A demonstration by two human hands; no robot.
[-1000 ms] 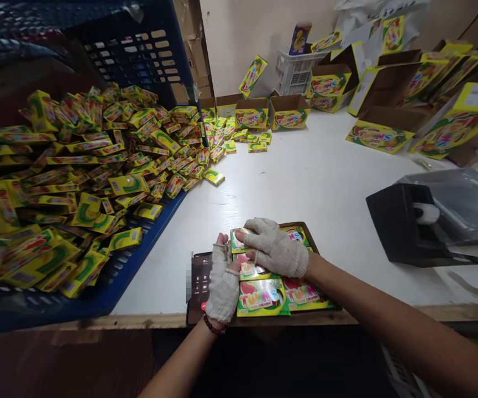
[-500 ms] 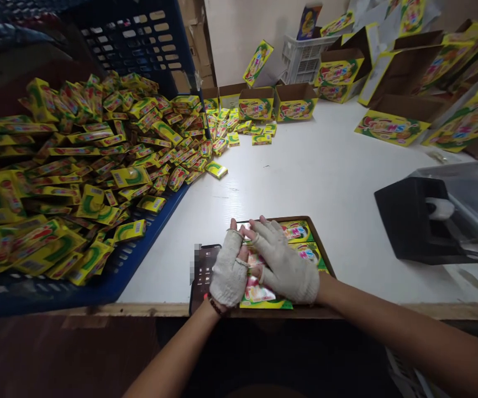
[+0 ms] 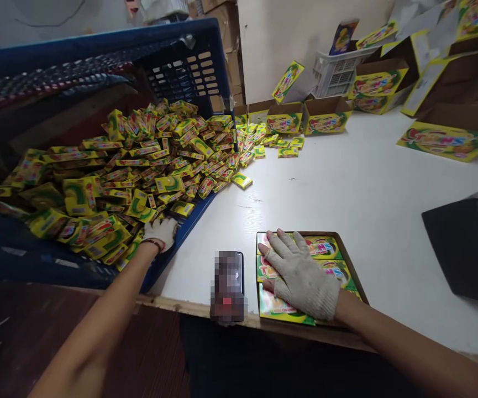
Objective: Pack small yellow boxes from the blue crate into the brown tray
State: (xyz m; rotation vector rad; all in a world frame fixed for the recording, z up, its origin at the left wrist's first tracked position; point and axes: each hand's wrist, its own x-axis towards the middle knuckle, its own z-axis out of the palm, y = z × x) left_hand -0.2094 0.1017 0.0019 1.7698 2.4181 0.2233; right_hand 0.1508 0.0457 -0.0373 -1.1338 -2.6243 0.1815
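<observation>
At the worktop's (image 3: 346,182) near edge the right hand (image 3: 300,276) lies flat, fingers spread, on packs (image 3: 325,247) already lining the brown tray (image 3: 351,264). The left hand (image 3: 161,232) reaches the loose heap (image 3: 139,166) in the blue crate (image 3: 205,55), its grip hidden; most of that heap looks unpacked

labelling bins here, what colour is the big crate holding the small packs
The crate is blue; head view.
</observation>
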